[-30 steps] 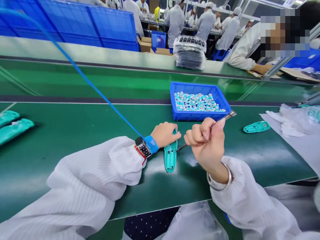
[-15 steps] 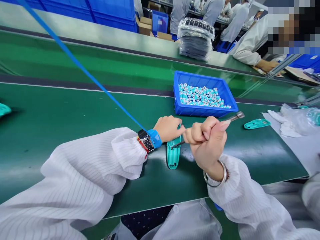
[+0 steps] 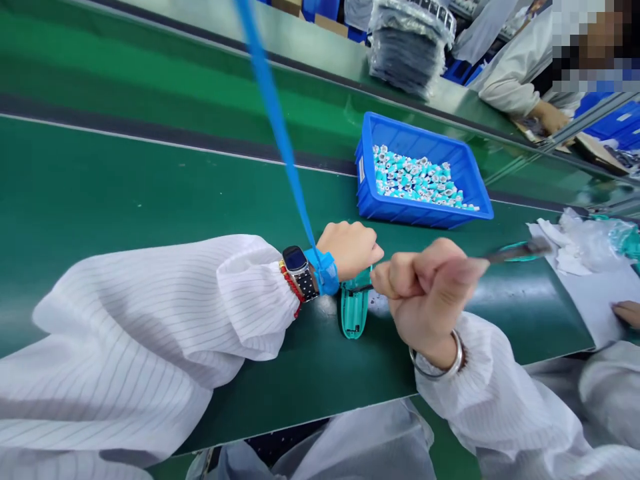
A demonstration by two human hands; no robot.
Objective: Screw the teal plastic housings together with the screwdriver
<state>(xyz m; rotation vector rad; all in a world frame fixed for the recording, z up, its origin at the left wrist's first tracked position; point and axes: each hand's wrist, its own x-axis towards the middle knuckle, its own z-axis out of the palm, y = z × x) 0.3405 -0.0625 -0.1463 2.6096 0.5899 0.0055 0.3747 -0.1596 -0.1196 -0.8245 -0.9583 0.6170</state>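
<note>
My left hand (image 3: 350, 248) is closed over the top of a teal plastic housing (image 3: 354, 312) that lies on the green belt (image 3: 125, 193). My right hand (image 3: 425, 293) is a fist wrapped round metal tweezers (image 3: 520, 251); their dark tip reaches into the housing near its upper end. A watch and a blue wrist strap (image 3: 325, 272) sit on my left wrist, and the strap's blue cord (image 3: 273, 100) runs up and away. A metal bangle circles my right wrist.
A blue bin (image 3: 400, 137) of small teal and white parts stands just beyond my hands. Plastic-wrapped black trays (image 3: 407, 43) are stacked further back. White paper and clear bags (image 3: 585, 247) lie at the right. A co-worker's hand (image 3: 627, 312) rests at the right edge; another person sits opposite.
The view has tipped down and moved closer. My hands stay on the housing and tweezers, and the tweezer tip has stayed in the housing. A co-worker's hand has appeared at the right edge.
</note>
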